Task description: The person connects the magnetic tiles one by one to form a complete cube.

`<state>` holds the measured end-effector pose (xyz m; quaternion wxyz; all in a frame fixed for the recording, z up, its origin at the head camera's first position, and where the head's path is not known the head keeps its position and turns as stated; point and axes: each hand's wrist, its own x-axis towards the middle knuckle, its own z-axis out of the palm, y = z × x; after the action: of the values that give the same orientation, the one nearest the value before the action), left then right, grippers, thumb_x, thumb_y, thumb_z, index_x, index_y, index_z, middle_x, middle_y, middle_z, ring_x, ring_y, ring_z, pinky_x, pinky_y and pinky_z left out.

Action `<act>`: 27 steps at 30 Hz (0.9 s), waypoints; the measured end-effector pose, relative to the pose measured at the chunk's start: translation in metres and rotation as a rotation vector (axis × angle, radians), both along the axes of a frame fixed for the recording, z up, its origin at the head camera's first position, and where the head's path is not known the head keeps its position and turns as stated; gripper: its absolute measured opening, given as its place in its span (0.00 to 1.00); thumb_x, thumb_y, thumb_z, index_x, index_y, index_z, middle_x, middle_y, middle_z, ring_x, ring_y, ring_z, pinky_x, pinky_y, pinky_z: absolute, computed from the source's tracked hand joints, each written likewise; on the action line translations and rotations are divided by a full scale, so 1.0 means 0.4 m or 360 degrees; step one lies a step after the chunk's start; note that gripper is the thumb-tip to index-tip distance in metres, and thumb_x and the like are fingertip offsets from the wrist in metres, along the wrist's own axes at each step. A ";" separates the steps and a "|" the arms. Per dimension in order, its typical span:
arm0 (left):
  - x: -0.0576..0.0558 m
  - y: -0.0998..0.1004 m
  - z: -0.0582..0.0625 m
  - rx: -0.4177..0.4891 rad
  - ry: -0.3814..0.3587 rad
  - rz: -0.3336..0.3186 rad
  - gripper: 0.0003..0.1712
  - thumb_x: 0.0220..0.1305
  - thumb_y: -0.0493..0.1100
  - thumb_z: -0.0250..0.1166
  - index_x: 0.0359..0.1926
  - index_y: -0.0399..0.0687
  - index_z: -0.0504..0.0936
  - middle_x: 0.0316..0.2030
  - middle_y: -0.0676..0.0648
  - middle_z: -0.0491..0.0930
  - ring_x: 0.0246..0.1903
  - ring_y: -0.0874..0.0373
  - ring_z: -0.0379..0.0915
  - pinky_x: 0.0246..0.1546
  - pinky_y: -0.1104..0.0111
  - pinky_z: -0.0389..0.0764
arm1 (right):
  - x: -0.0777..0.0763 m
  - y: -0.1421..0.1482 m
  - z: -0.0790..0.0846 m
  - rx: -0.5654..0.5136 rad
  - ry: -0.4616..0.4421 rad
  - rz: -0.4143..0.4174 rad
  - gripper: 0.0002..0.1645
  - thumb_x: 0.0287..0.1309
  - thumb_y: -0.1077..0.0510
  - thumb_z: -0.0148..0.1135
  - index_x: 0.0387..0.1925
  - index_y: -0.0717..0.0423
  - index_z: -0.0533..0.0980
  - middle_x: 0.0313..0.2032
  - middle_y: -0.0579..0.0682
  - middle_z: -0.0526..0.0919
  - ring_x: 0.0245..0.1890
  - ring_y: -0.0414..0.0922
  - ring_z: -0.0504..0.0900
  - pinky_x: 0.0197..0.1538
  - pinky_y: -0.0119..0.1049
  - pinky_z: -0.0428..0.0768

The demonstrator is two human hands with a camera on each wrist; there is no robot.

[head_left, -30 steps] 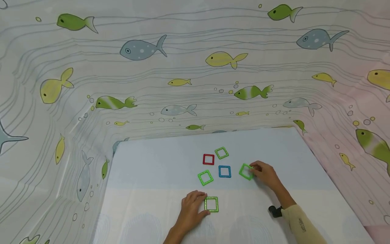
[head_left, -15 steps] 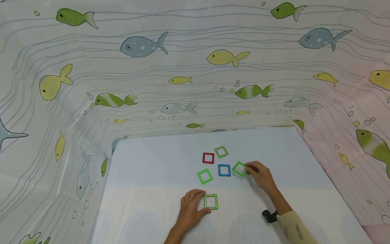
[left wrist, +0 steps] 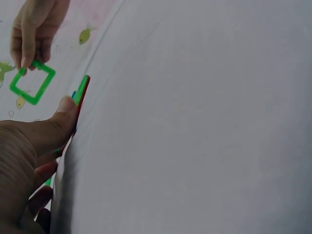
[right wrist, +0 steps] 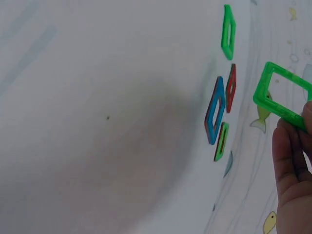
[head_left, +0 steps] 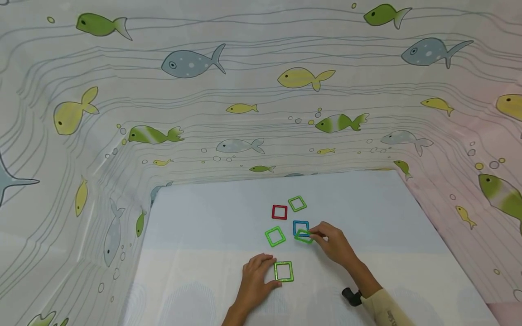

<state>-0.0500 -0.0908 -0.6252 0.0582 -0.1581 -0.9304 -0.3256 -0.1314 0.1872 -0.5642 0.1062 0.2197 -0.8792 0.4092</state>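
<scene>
My right hand [head_left: 336, 244] pinches a green hollow square tile [right wrist: 280, 111] by one corner. It is tilted and raised above the table, overlapping the near edge of a blue square tile [head_left: 294, 228] in the head view. Nearer me, my left hand [head_left: 254, 280] rests on the table. Its thumb and fingertips grip the left side of another green square tile [head_left: 292, 271] lying flat; the left wrist view shows a red layer beneath the green at its thumb [left wrist: 63, 114].
Beyond the hands lie a red square tile [head_left: 273, 212], a green tile [head_left: 279, 243] left of the blue one and another green tile [head_left: 300, 209] farther back. They lie on a white table [head_left: 204, 217]. Fish-patterned sheeting [head_left: 236, 127] rises behind and at both sides.
My right hand has carried its green tile leftward and nearer, from right of the blue tile to over its near edge, tilting it. The left hand has stayed at its tile.
</scene>
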 end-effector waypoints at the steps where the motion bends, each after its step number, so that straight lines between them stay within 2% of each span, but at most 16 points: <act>1: 0.000 0.001 0.000 -0.0001 -0.0011 0.0005 0.38 0.45 0.58 0.78 0.59 0.55 0.81 0.60 0.56 0.76 0.64 0.54 0.67 0.58 0.54 0.66 | 0.003 -0.007 0.001 -0.0003 0.0001 0.0026 0.13 0.53 0.67 0.72 0.40 0.52 0.85 0.33 0.39 0.82 0.34 0.32 0.82 0.37 0.28 0.82; 6: -0.001 0.006 0.002 -0.0017 -0.0018 0.0031 0.38 0.46 0.58 0.78 0.60 0.55 0.81 0.59 0.57 0.77 0.63 0.55 0.67 0.57 0.54 0.67 | 0.015 -0.042 0.005 0.0003 0.0008 0.0116 0.11 0.53 0.66 0.72 0.39 0.53 0.85 0.32 0.38 0.81 0.31 0.30 0.77 0.33 0.26 0.78; 12: -0.002 0.008 0.005 -0.0023 -0.0038 0.0057 0.38 0.46 0.57 0.79 0.60 0.55 0.81 0.58 0.57 0.77 0.63 0.55 0.67 0.57 0.54 0.67 | 0.023 -0.072 -0.002 0.0014 0.0081 0.0204 0.12 0.52 0.67 0.73 0.40 0.53 0.84 0.33 0.39 0.81 0.31 0.29 0.73 0.32 0.24 0.75; 18: 0.000 0.009 0.002 -0.0021 -0.0020 0.0067 0.38 0.46 0.57 0.79 0.60 0.55 0.81 0.58 0.58 0.77 0.63 0.55 0.68 0.57 0.55 0.67 | 0.028 -0.091 -0.005 0.0039 0.0136 0.0272 0.10 0.54 0.65 0.72 0.40 0.53 0.84 0.30 0.39 0.80 0.29 0.28 0.70 0.30 0.23 0.74; 27: -0.001 0.009 -0.002 -0.0031 0.0003 0.0086 0.38 0.46 0.58 0.78 0.60 0.55 0.81 0.58 0.56 0.77 0.62 0.55 0.68 0.55 0.56 0.68 | 0.038 -0.113 -0.002 0.0063 0.0061 0.0332 0.11 0.55 0.65 0.72 0.40 0.52 0.85 0.31 0.40 0.81 0.30 0.30 0.73 0.33 0.24 0.76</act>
<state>-0.0505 -0.0873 -0.6260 0.0662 -0.1338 -0.9373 -0.3148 -0.1162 0.1418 -0.5650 0.0755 0.3198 -0.8572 0.3964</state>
